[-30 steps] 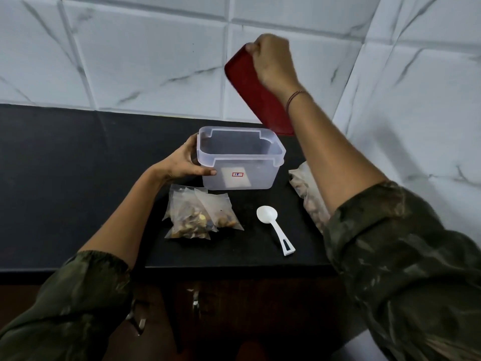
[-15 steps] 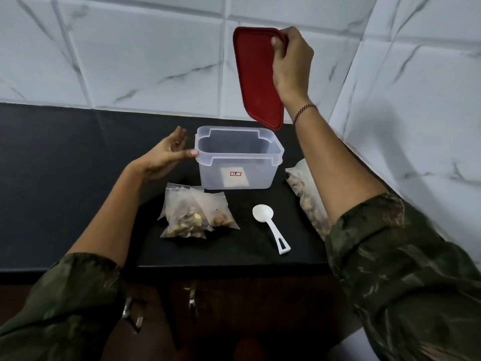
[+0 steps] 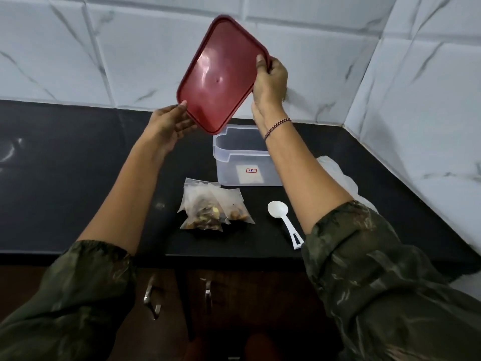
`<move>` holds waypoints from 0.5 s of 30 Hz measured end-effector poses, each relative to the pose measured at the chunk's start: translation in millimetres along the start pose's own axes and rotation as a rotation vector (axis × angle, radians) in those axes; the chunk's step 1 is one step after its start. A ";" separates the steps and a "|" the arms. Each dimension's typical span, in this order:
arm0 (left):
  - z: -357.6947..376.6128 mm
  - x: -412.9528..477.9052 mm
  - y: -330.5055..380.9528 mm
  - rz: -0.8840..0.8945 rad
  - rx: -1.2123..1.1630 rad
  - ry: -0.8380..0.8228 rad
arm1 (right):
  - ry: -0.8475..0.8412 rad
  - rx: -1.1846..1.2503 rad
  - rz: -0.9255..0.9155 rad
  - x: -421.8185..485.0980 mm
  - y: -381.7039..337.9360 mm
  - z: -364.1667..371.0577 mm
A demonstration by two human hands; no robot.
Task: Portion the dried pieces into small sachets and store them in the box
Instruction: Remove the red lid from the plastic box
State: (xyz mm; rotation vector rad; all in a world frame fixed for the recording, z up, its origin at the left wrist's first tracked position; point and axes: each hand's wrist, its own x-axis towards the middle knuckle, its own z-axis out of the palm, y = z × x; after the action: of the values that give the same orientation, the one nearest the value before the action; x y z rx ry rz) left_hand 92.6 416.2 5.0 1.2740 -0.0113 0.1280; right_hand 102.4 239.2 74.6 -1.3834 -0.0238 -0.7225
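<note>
Now my left hand [image 3: 171,123] has left the box [image 3: 229,168] and come up to the lower corner of the red lid [image 3: 221,74], touching it with loose, nearly straight fingers. My right hand [image 3: 270,82] grips the lid's right edge, thumb in front, and has turned its flat face towards me, high above the box. The box stands open and looks empty, so I judge the filled sachets [image 3: 210,207] just in front of it can go in next. A white spoon [image 3: 279,211] lies beside them on the black counter [image 3: 78,165], with a larger bag [image 3: 338,173] behind my right arm. White marbled tiles [image 3: 104,48] line the corner; dark cabinet doors sit below.
</note>
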 end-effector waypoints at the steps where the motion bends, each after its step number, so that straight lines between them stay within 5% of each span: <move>1: -6.0 -1.4 3.0 0.001 -0.032 0.036 | -0.016 0.031 0.051 -3.1 2.4 4.0; 8: -64.0 -12.3 8.1 0.016 0.096 0.151 | -0.146 -0.123 0.305 -12.4 33.3 37.7; 15: -95.9 -24.3 -4.5 -0.051 0.166 0.383 | -0.613 -1.021 -0.270 -74.9 22.7 64.8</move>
State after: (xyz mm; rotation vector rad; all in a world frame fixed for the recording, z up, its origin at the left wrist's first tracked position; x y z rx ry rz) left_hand 63.0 504.2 -29.4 1.3963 0.3674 0.3329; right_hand 79.5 331.0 37.4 -2.5850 -0.3727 -0.4997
